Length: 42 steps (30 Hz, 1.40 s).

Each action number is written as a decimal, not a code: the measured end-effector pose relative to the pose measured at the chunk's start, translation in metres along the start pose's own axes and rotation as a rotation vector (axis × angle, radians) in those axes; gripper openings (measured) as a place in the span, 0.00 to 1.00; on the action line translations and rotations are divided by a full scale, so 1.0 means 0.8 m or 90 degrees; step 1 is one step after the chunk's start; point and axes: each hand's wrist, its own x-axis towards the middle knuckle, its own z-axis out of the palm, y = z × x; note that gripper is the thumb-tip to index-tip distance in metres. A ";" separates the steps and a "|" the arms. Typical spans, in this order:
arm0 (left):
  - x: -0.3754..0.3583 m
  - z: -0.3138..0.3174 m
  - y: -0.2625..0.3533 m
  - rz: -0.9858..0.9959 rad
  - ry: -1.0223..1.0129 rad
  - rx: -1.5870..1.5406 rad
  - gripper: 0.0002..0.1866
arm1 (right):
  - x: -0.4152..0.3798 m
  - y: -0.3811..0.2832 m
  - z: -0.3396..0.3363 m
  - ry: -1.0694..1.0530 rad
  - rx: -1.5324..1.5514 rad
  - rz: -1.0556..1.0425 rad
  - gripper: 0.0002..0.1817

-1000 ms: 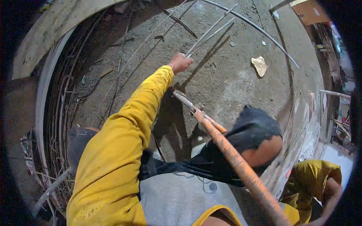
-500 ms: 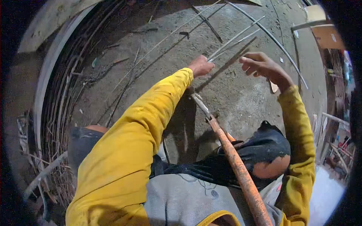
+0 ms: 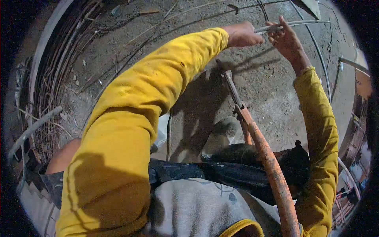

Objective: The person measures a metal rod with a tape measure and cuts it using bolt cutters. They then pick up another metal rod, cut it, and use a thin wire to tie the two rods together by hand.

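Note:
My left hand (image 3: 245, 34) is closed around thin metal rods (image 3: 306, 22) that stretch out to the right. At the rods, my right hand (image 3: 287, 42) has its fingers apart, with the rods crossing at the fingertips. Below both hands, a bolt cutter (image 3: 272, 168) with worn orange handles leans up from the ground past my lap. Its dull metal head (image 3: 233, 90) points away from me, and one handle is partly hidden behind the other.
Bundled long rods (image 3: 59, 75) lie along the left side. A long rod (image 3: 319, 51) lies on the dirt floor (image 3: 272, 94) at the right. A pale pipe (image 3: 37, 127) juts in at lower left, and a bar (image 3: 353, 65) sticks in at right.
My left hand has moved forward and right with the rods, which now point rightward. My right hand has moved forward to the rods, its fingers spreading. The camera view has shifted.

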 end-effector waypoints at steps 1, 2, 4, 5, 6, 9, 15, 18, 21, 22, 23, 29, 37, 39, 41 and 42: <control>-0.017 -0.011 0.020 -0.044 -0.042 -0.024 0.24 | 0.024 -0.002 -0.014 -0.031 0.031 -0.026 0.20; -0.018 -0.012 0.018 -0.048 -0.040 -0.029 0.24 | 0.040 0.000 -0.022 -0.057 0.059 -0.051 0.22; -0.012 -0.011 0.013 -0.015 -0.081 0.014 0.23 | 0.040 0.003 -0.004 -0.085 0.098 -0.003 0.17; -0.008 -0.003 0.002 -0.026 -0.085 -0.051 0.22 | 0.048 0.013 0.003 -0.071 0.217 -0.061 0.15; -0.008 0.001 -0.002 -0.031 -0.081 -0.049 0.22 | 0.059 0.023 0.004 -0.056 0.337 -0.119 0.15; -0.017 0.005 -0.016 0.038 -0.117 0.033 0.23 | 0.063 0.043 0.002 -0.014 0.335 -0.172 0.13; -0.058 -0.035 -0.061 0.012 -0.174 0.040 0.20 | 0.056 0.049 0.020 0.140 0.322 -0.210 0.13; -0.076 -0.054 -0.090 -0.030 -0.225 0.041 0.21 | 0.055 0.049 0.031 0.284 0.313 -0.217 0.15; -0.091 -0.058 -0.092 0.048 -0.250 -0.044 0.18 | 0.072 0.057 0.003 0.256 0.334 -0.215 0.15; -0.091 -0.055 -0.099 0.047 -0.246 -0.045 0.18 | 0.075 0.058 0.004 0.232 0.362 -0.196 0.14; -0.090 -0.049 -0.104 0.032 -0.243 -0.055 0.18 | 0.078 0.061 0.005 0.307 0.336 -0.224 0.14; -0.113 -0.056 -0.136 0.081 -0.254 -0.012 0.16 | 0.066 0.071 0.015 0.329 0.344 -0.186 0.20; -0.105 -0.052 -0.165 0.089 -0.108 0.000 0.17 | 0.086 0.075 0.006 0.132 0.367 -0.134 0.18; -0.105 -0.050 -0.169 0.113 -0.087 0.042 0.18 | 0.090 0.080 0.001 0.155 0.368 -0.118 0.16; -0.105 -0.047 -0.168 0.084 -0.100 0.048 0.17 | 0.091 0.084 -0.003 0.179 0.367 -0.104 0.15; -0.102 -0.043 -0.173 0.053 -0.113 0.055 0.17 | 0.094 0.090 -0.010 0.174 0.354 -0.113 0.13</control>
